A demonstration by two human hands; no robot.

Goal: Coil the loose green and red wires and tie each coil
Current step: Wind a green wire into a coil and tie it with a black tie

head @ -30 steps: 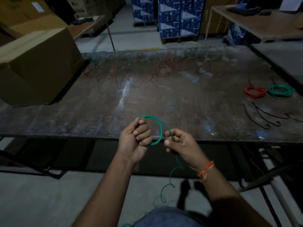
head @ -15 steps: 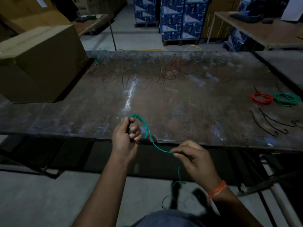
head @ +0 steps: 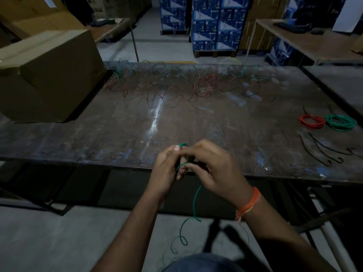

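Closest to the camera, a loose tail of the green wire (head: 194, 201) hangs from the hands past the near edge of the worktop (head: 117, 138), curling into small loops above the concrete floor (head: 49, 238). Both hands meet just above that near edge. The left hand (head: 167, 169) has its fingers curled round a small green coil, of which only short arcs show above and below the fingers. The right hand (head: 214, 169), with an orange thread band (head: 249, 205) on its wrist, is curled against the left and pinches the same wire where it leaves the coil; its fingertips are partly hidden behind the left hand.

Further out on the right side of the worktop lie several thin black ties (head: 322, 152), loose and apart from one another. Just beyond them sit a finished red coil (head: 312, 121) and a finished green coil (head: 340, 122), side by side and touching or nearly so.

Along the far edge of the worktop, loose red and green wires (head: 176, 89) sprawl in a tangled band. A large cardboard box (head: 49, 75) rests on the far left corner. Behind the worktop stand stacked blue cartons (head: 212, 24) on pallets and a wooden side table (head: 306, 40).
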